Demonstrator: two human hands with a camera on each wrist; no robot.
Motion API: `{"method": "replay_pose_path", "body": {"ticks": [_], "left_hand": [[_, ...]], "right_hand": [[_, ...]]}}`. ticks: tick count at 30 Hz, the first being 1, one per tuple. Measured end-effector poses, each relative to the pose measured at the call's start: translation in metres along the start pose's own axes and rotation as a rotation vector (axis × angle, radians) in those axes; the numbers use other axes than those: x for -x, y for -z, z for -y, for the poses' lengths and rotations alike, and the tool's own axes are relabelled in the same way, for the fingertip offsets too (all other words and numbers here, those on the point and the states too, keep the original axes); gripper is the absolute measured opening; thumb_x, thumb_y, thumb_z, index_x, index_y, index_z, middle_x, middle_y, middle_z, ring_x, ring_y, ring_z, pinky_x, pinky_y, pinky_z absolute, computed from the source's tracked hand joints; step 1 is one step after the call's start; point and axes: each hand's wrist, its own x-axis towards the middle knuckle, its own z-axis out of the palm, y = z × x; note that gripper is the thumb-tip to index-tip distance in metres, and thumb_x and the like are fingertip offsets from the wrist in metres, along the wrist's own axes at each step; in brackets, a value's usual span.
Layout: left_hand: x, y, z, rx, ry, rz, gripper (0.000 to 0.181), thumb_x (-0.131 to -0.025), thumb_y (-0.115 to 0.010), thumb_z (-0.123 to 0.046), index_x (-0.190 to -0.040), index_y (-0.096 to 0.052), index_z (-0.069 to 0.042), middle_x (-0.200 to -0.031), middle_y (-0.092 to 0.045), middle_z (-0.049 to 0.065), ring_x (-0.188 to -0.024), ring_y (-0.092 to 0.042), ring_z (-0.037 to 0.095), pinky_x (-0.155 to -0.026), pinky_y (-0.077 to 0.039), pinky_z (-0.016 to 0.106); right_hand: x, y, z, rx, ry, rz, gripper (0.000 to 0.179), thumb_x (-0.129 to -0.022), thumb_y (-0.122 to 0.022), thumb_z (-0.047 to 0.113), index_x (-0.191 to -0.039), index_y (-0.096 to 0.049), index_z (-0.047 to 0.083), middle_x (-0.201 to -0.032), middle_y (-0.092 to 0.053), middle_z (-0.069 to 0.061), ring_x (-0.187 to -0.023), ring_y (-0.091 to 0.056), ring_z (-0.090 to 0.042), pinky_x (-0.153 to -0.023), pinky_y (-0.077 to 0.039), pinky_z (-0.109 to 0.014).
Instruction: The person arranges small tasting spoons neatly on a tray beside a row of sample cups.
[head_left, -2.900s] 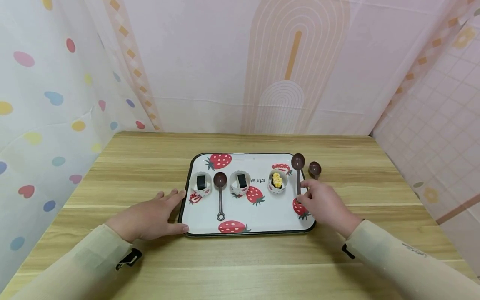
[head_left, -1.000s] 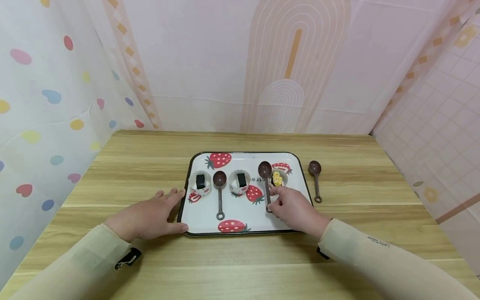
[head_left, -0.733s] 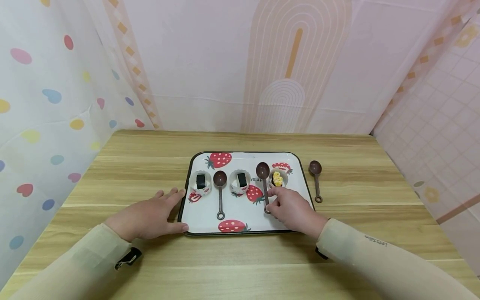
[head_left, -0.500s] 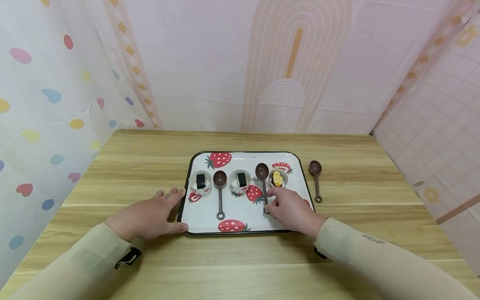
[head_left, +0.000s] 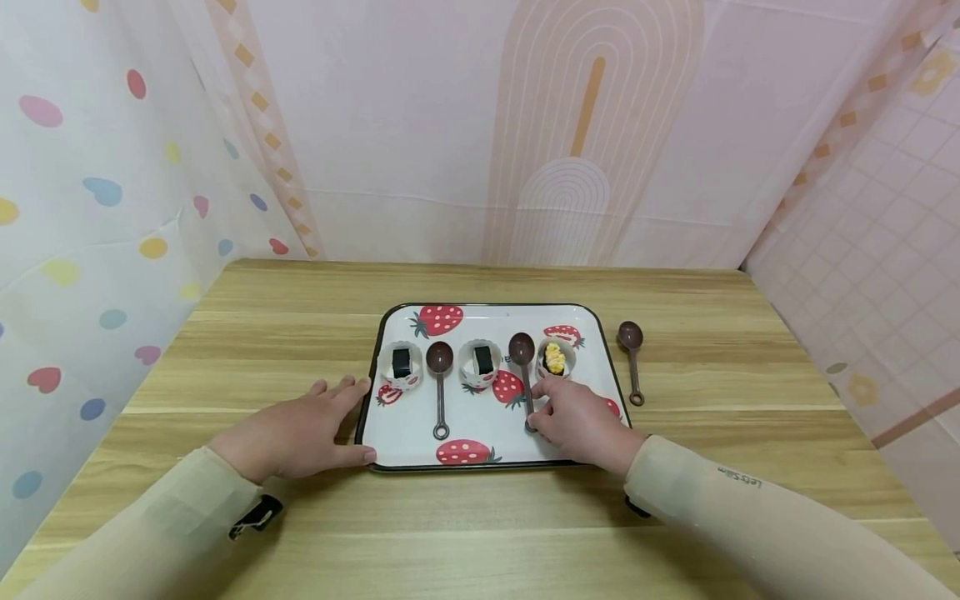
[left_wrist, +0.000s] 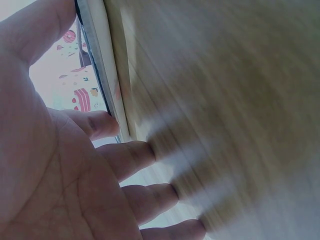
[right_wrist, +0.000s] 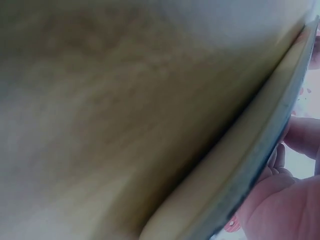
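A strawberry-print tray [head_left: 480, 454] with a dark rim lies on the wooden table. My left hand [head_left: 303, 433] rests at its left edge, fingers spread, thumb on the rim; the left wrist view shows the thumb and index finger along the tray wall. My right hand [head_left: 585, 423] pinches the handle of a brown measuring spoon [head_left: 522, 348] low over the tray. That spoon lies between the middle paper cup [head_left: 480, 383] and the right-hand cup [head_left: 571, 360]. In the right wrist view the tray wall partly hides the right hand [right_wrist: 285, 200].
Black-banded sushi pieces [head_left: 402, 362] fill the left and middle cups; a yellow-topped piece [head_left: 554, 358] sits in the right one. Another brown spoon [head_left: 440, 358] lies between the left and middle cups. A third spoon [head_left: 631, 336] lies on the table right of the tray.
My right hand has carried the spoon from the tray's right edge leftward, past the yellow-topped piece, then slightly toward me. The left hand has stayed at the tray's edge.
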Motion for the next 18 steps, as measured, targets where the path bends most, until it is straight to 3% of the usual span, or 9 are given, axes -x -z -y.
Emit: {"method": "replay_pose_path", "body": {"ticks": [18], "left_hand": [[-0.0001, 0.0008, -0.0011, 0.012, 0.011, 0.008, 0.114, -0.086, -0.067, -0.077, -0.165, -0.030, -0.003, -0.167, -0.032, 0.031, -0.149, -0.029, 0.065, -0.110, -0.041, 0.074]], "right_hand": [[-0.0056, -0.0028, 0.0037, 0.047, -0.047, 0.028, 0.031, -0.098, -0.076, 0.017, -0.125, -0.070, 0.005, -0.079, -0.069, -0.003, -0.066, -0.061, -0.016, -0.055, -0.049, -0.027]]}}
